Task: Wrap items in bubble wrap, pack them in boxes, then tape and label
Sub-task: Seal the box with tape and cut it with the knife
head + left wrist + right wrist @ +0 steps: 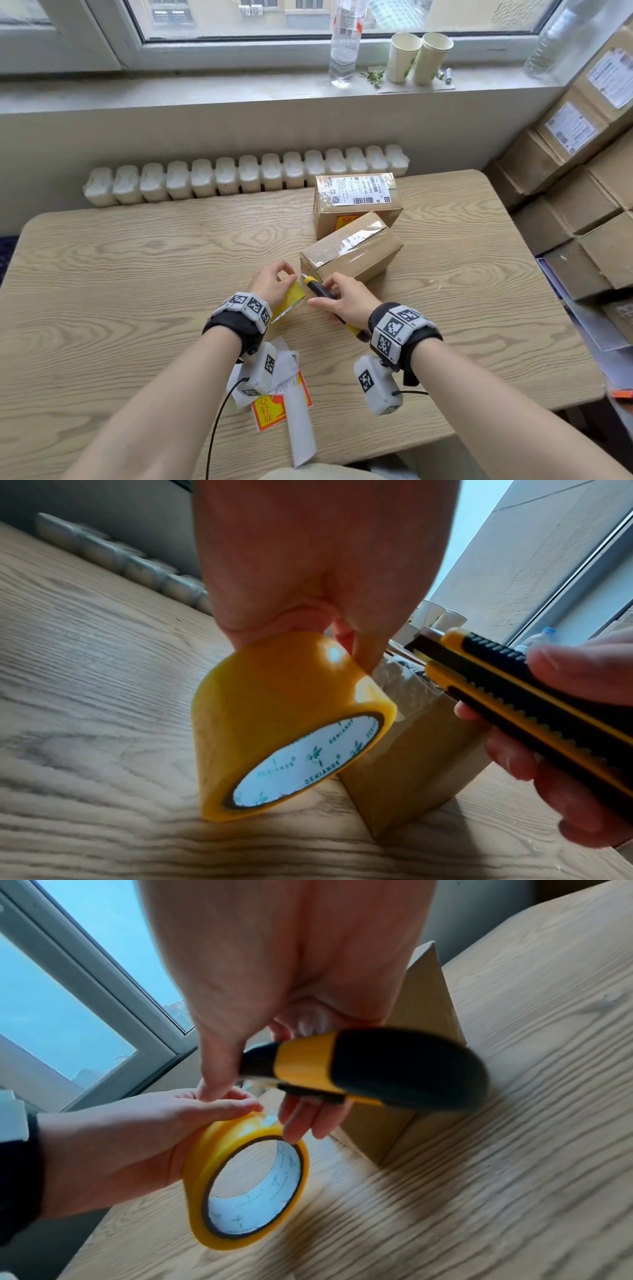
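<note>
A taped cardboard box (352, 249) lies at an angle in the middle of the wooden table (137, 260). Just in front of its near end my left hand (274, 279) grips a yellow tape roll (289, 296), standing on edge on the table (274, 723) (246, 1177). My right hand (346, 301) grips a yellow and black utility knife (320, 289), its tip at the box's near corner (514, 685) (359, 1069). A strip of clear tape (397, 680) runs from the roll to the box (411, 772). A second box (356, 200) with a shipping label stands behind.
Label sheets and backing paper (284, 387) lie at the table's near edge between my forearms. Stacked labelled cartons (589, 178) fill the right side. A radiator (246, 176) runs behind the table. The windowsill holds a water bottle (344, 44) and two paper cups (418, 58).
</note>
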`<state>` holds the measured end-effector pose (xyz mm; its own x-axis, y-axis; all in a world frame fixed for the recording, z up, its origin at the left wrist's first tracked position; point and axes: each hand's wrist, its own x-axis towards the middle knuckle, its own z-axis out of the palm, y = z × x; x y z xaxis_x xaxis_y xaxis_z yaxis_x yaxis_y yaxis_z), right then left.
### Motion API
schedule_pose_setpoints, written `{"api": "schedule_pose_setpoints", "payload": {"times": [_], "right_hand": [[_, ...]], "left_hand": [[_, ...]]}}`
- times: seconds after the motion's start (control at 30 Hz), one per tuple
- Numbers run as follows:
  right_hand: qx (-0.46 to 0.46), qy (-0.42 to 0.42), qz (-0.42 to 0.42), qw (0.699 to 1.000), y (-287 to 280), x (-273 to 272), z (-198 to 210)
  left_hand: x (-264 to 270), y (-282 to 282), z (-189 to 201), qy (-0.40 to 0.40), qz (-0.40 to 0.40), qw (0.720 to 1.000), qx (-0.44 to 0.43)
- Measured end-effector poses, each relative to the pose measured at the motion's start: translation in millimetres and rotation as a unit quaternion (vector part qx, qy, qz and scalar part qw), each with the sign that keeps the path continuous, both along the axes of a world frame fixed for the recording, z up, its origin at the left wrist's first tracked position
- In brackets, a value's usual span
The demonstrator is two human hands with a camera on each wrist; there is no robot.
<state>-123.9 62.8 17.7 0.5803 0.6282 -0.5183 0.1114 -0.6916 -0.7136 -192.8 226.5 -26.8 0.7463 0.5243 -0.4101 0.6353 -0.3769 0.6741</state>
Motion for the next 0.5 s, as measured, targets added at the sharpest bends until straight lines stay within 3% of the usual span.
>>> {"api": "schedule_pose_setpoints", "payload": {"times": [0.3,0.5], "right_hand": [[-0.008,0.027,-0.011,1.000,6.9,1.1,2.0],[-0.033,-0.032,-0.033,0.998,17.7,-4.7,-4.1]], "left_hand": [[0.7,-1.2,-2.1,0.003,0.016,1.000,-0.001],[-0.1,-0.9,-0.2,0.004,0.017,1.000,0.003]]}}
